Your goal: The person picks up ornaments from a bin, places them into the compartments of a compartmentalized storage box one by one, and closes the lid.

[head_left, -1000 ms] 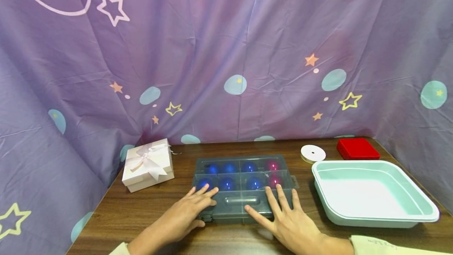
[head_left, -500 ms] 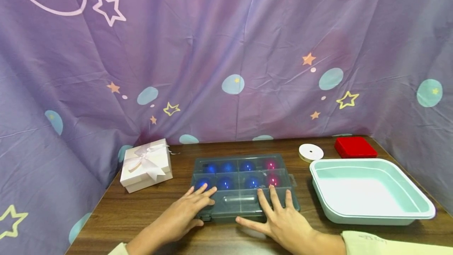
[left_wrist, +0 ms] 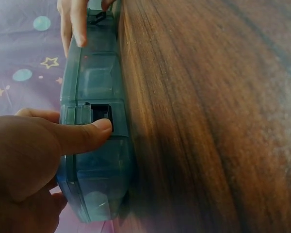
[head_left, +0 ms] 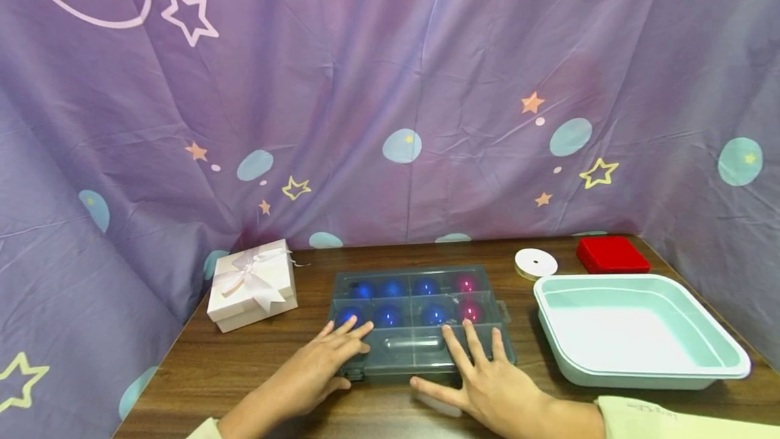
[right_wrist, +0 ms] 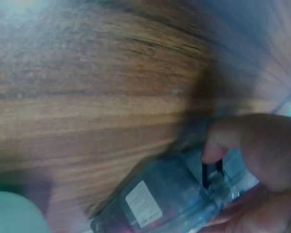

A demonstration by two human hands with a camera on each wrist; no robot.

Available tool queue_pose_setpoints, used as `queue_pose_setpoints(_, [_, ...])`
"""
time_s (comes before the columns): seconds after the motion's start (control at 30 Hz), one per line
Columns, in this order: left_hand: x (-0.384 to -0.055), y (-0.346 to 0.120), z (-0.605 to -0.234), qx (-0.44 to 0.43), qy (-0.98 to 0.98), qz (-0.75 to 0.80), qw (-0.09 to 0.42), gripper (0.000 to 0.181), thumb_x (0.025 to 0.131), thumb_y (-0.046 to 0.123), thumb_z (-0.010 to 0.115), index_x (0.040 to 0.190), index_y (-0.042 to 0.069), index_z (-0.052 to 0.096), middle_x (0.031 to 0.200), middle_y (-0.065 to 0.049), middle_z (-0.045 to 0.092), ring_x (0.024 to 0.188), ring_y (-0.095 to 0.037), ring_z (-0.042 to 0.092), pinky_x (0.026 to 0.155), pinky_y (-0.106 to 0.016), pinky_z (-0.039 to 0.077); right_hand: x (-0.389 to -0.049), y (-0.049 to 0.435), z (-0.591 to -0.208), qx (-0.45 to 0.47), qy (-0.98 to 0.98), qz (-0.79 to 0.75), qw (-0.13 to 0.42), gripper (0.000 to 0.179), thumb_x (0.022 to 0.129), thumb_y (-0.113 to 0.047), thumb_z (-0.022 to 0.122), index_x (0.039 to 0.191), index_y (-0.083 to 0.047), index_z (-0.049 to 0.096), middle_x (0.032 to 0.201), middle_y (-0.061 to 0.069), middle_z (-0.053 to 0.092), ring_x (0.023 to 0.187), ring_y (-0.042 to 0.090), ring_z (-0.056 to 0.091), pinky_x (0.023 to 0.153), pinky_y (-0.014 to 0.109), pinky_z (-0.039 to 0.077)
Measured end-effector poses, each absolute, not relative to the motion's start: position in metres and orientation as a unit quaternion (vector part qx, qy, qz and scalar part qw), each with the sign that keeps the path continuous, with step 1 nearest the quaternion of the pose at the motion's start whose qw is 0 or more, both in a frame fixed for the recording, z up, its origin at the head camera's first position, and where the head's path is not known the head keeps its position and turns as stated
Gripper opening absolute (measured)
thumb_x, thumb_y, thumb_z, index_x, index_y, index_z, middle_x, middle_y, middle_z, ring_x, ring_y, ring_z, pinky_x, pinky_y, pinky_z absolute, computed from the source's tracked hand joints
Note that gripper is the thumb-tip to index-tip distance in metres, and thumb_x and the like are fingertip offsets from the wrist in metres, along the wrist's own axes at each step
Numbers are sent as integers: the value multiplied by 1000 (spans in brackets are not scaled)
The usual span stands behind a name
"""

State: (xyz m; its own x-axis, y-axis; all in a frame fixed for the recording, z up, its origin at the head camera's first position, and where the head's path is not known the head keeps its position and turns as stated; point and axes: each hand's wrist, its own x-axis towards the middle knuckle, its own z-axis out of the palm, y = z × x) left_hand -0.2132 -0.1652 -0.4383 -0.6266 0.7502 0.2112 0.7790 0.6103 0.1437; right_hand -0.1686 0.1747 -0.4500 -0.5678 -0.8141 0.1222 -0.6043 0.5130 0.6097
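A translucent dark grey compartment box lies flat on the wooden table with its lid down. Through the lid show several shiny blue balls and two red ones. On the lid's front left rest the spread fingers of my left hand; in the left wrist view its thumb presses a black latch on the front side. My right hand touches the lid's front right with spread fingers. Its thumb reaches the front edge, and in the right wrist view it touches another black latch.
To the left sits a white gift box with a ribbon bow. A pale green tray stands close to the right. Behind it are a white ribbon spool and a red box. A purple patterned cloth hangs behind the table.
My right hand has shifted a little left and toward me, its thumb passing from the lid to the front edge. My left hand and the compartment box stay in place.
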Motion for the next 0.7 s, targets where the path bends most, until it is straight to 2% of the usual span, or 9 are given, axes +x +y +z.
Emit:
queue_pose_setpoints(0.1, [-213,-166,-439,-427,-895,-112,66,56,78,13,87,129,16,63,163,-7,42,149,-35,38,118,-61,32,-169,181,-442,431,-858,-228,161,129,75,-43,90,165,-42,-2,157,31,38,129,49,57,84,58,61])
queue_pose_setpoints(0.2, [-213,-166,-439,-428,-894,-114,66,56,78,13,87,129,16,63,163,-7,42,150,-35,38,118,-61,31,-173,191,-439,440,-873,-157,140,126,76,-27,92,167,-35,4,161,25,36,134,46,55,90,57,60])
queue_pose_setpoints(0.37, [-213,-166,-439,-430,-894,-112,61,55,79,13,86,129,16,63,164,-7,40,150,-35,37,118,-61,31,-183,210,-445,453,-870,-45,191,108,70,-2,80,164,-16,29,160,14,44,137,37,54,99,55,56])
queue_pose_setpoints(0.47, [-213,-166,-438,-429,-894,-113,60,55,79,13,87,129,16,63,164,-7,41,150,-35,37,118,-61,31,-187,218,-452,458,-857,-43,231,102,67,-4,81,159,-9,38,159,12,47,139,33,53,102,54,54])
queue_pose_setpoints(0.57, [-214,-166,-438,-430,-894,-114,59,56,79,13,86,129,16,63,163,-7,41,150,-35,37,118,-61,31,-191,222,-457,462,-848,-52,253,101,66,-13,88,156,-5,42,158,10,48,140,30,52,105,53,52])
queue_pose_setpoints(0.63, [-214,-166,-438,-428,-894,-116,58,56,79,12,86,129,16,63,163,-7,41,150,-35,37,118,-61,31,-193,224,-459,467,-844,-42,259,102,66,-20,91,155,-5,45,158,10,49,140,29,52,114,47,45])
queue_pose_setpoints(0.7, [-214,-166,-438,-428,-894,-117,59,56,79,12,87,129,16,63,163,-7,41,150,-35,37,118,-62,31,-196,226,-460,477,-840,-13,257,104,64,-28,93,154,-4,46,157,11,50,139,29,53,123,39,33])
